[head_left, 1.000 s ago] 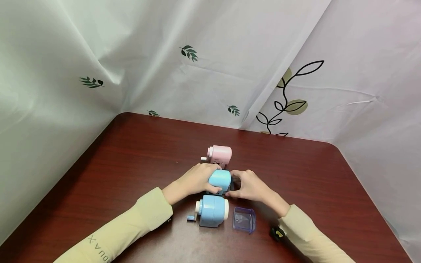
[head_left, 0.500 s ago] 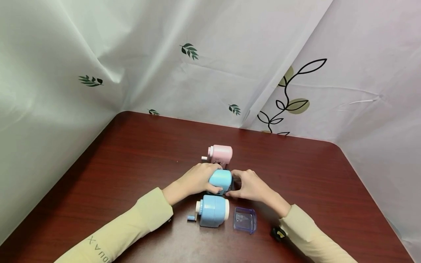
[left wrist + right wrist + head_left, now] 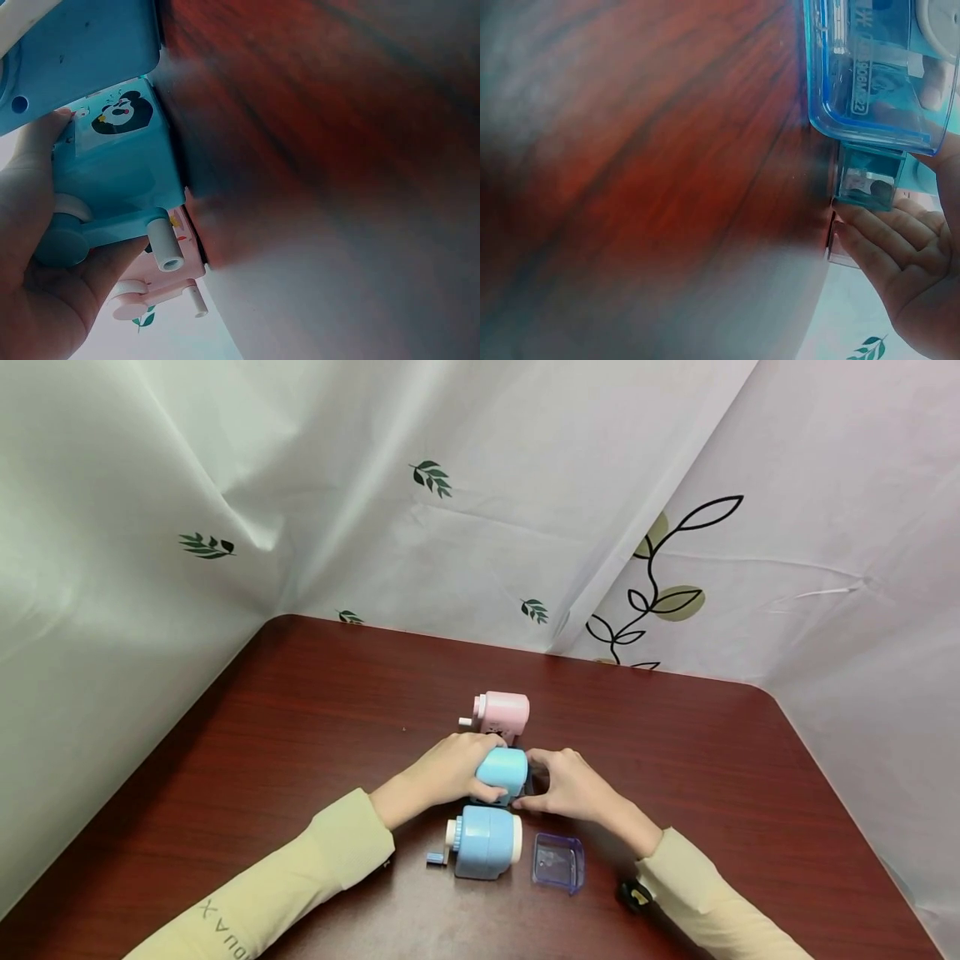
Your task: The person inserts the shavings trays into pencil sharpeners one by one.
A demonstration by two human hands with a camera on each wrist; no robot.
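Turquoise sharpener (image 3: 502, 768) upright on table (image 3: 360, 693), between left hand's (image 3: 450, 768) thumb, near side, and fingers, far side; hand grips it from the left. Right hand (image 3: 573, 785) at its right end, pinching a see-through teal drawer (image 3: 866, 180): thumb near side, fingers far side, fingertips close to the tabletop. Relative to turquoise sharpener: pink sharpener (image 3: 506, 713) just beyond, blue sharpener (image 3: 483, 843) just nearer the person, clear tray (image 3: 557, 862) nearer and right. Hard to see: drawer contents; left fingertips hidden behind turquoise body; right thumb seen only through tray in right wrist view; 2 sharpeners cut off there.
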